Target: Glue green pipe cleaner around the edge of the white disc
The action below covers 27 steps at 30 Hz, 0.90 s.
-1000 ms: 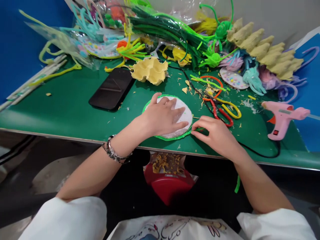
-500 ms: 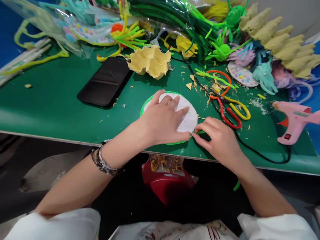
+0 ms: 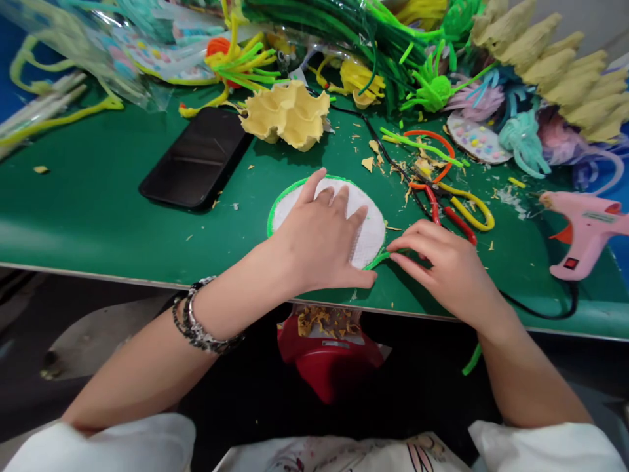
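Spread fingers of my left hand (image 3: 322, 236) lie flat over a white oval disc (image 3: 371, 226) on the green table. A bright green pipe cleaner (image 3: 281, 204) runs round the disc's edge. My right hand (image 3: 437, 265) is at the disc's lower right, pinching the pipe cleaner's loose length between thumb and fingertips. That length stands off the rim there, and a green end hangs below the table edge under my right wrist. Part of the disc is hidden under my left palm.
Scissors (image 3: 469, 206) with red and yellow handles lie beyond my right hand. At the right rests a pink glue gun (image 3: 582, 226) with a black cord. A black phone (image 3: 196, 160) and a yellow egg-carton piece (image 3: 287, 115) sit behind my left hand. A red bin (image 3: 329, 364) stands below.
My right hand has drawn the pipe cleaner slightly away to the right, so more of it shows off the rim. My left thumb has shifted down off the rim. The view has shifted slightly.
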Available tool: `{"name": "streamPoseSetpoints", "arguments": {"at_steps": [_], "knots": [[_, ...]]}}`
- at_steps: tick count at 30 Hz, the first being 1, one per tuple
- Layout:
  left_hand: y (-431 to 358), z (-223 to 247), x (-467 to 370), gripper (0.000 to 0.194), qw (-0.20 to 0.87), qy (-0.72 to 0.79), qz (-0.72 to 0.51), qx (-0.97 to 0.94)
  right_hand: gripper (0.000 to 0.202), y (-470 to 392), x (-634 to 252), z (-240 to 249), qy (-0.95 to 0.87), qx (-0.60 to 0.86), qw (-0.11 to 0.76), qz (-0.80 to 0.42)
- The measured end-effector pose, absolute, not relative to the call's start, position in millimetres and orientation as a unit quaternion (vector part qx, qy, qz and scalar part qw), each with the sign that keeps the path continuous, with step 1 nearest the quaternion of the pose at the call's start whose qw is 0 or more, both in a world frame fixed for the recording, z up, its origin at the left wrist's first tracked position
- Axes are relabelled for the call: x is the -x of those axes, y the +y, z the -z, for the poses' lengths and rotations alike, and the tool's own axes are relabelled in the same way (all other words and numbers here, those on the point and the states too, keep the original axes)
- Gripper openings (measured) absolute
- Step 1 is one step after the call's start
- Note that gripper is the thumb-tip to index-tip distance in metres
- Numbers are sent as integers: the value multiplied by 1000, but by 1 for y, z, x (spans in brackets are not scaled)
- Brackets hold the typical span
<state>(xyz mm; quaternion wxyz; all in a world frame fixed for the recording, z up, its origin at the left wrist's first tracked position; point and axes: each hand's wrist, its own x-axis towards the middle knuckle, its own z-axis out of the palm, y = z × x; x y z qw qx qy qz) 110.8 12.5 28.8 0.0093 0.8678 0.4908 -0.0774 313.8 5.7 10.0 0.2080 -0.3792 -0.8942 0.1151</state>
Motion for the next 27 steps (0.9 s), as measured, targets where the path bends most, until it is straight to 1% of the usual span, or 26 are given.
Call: {"name": "streamPoseSetpoints", "arguments": {"at_steps": [5, 9, 19, 23, 27], "knots": [[13, -30, -113, 86, 6, 493, 77, -867, 8, 6, -312, -9, -885, 410, 196, -99], [13, -32, -115, 86, 16, 501, 100, -859, 11, 6, -308, -8, -880, 433, 179, -75], [13, -30, -118, 77, 13, 510, 85, -856, 12, 4, -300, -12, -871, 479, 89, -67], [12, -28, -121, 75, 6, 518, 68, -853, 12, 4, -299, -12, -873, 476, 88, -57], [12, -31, -128, 68, 1, 523, 61, -850, 12, 4, -298, -11, -876, 471, 95, -43]]}}
